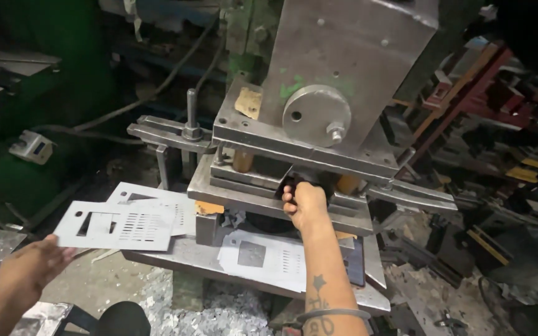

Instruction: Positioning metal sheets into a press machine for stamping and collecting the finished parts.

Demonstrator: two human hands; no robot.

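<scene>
While left hand point(32, 264) sits open-palmed at lower left, fingertips just under the edge of a punched sheet-metal plate point(119, 225) with slots and cutouts, more plates point(157, 202) lie stacked behind it. Right hand point(304, 202) reaches into the press die point(269, 186), fingers curled around a dark piece point(294, 180) there. Another punched plate point(266, 258) lies on the bed point(182, 255) below.
</scene>
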